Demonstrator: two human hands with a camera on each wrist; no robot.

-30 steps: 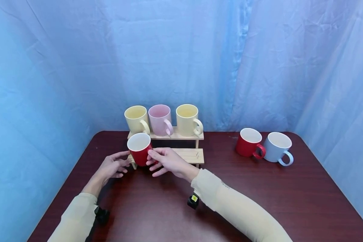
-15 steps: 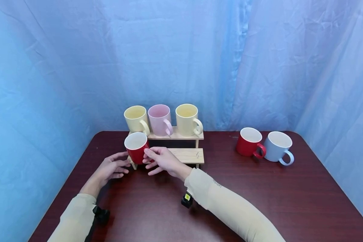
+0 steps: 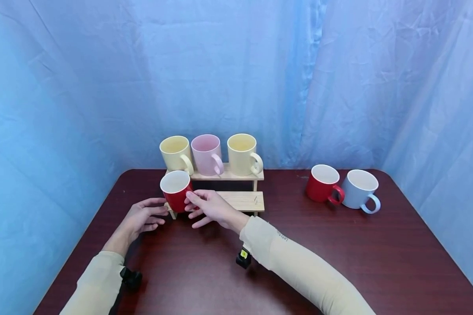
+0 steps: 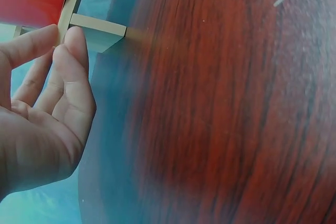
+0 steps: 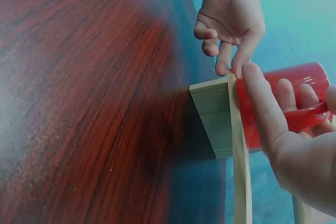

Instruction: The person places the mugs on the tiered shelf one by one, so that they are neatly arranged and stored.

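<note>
A red mug with a white inside (image 3: 175, 192) stands upright at the left end of the wooden rack's lower shelf (image 3: 242, 201). My right hand (image 3: 217, 209) pinches its handle from the right, the loop partly covered by the fingers. In the right wrist view, the handle of the red mug (image 5: 307, 115) lies between thumb and fingers. My left hand (image 3: 139, 218) reaches in from the left, its loosely bent fingertips at the shelf's left end. The left wrist view shows those fingers (image 4: 73, 61) beside the shelf edge, apparently touching it.
On the rack's upper shelf (image 3: 220, 176) stand a yellow mug (image 3: 175, 157), a pink mug (image 3: 206, 156) and another yellow mug (image 3: 240, 156). A second red mug (image 3: 319, 186) and a light blue mug (image 3: 354, 192) stand on the dark table (image 3: 319, 245), far right. Blue curtains (image 3: 220, 78) surround it.
My right hand has moved the red mug slightly left and back onto the lower shelf's left end. Over the last half second both hands have hardly moved.
</note>
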